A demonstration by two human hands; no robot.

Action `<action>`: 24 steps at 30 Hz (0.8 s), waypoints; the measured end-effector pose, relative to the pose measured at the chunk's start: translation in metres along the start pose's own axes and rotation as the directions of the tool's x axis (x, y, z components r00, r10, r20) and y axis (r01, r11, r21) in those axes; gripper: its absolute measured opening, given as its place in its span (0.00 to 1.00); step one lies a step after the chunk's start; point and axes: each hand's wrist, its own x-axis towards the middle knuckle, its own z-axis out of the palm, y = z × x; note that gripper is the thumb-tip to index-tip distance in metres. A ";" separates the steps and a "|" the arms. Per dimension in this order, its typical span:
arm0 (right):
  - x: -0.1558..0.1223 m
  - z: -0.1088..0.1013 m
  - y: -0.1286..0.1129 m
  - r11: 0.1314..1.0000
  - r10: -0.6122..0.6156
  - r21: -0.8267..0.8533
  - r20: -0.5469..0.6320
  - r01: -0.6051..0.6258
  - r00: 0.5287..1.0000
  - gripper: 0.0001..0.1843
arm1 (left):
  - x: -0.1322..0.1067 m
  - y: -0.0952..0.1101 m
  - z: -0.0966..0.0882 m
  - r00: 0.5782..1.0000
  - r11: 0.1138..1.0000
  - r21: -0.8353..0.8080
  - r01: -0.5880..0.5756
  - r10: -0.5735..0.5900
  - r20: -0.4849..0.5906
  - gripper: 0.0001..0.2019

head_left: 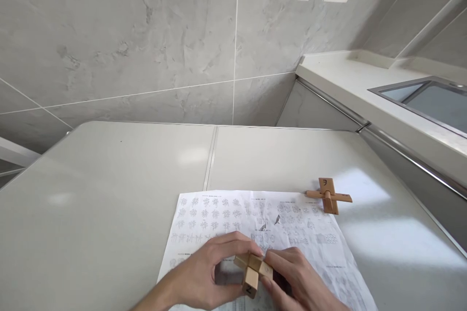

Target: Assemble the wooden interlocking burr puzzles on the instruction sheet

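Observation:
My left hand (204, 272) and my right hand (295, 277) meet near the bottom edge of the view, both pinching a small wooden puzzle (252, 271) of crossed light-wood bars. One bar end points down and shows a dark mark. The hands hold the puzzle just above a printed instruction sheet (233, 216) that lies flat on the white table (109, 194). A second wooden cross piece (328, 196) rests on the table beyond the sheet's far right corner, well clear of both hands.
A grey tiled wall rises behind the table. To the right runs a white counter (350, 82) with a recessed metal-rimmed basin (426, 99). A seam splits the table top down the middle.

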 end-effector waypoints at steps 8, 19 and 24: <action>0.000 0.001 -0.005 0.979 0.133 0.160 -0.015 -0.129 0.991 0.26 | 0.001 0.000 0.002 0.999 0.999 -0.024 0.046 -0.047 -0.024 0.31; 0.005 -0.014 0.014 0.482 0.612 0.851 -0.157 -0.209 0.775 0.33 | -0.007 -0.007 -0.025 0.922 0.940 0.121 0.320 -0.279 -0.269 0.23; 0.010 -0.028 0.020 0.195 0.694 0.981 -0.146 0.011 0.705 0.25 | -0.005 -0.015 -0.043 0.904 0.916 0.244 0.317 -0.215 -0.370 0.11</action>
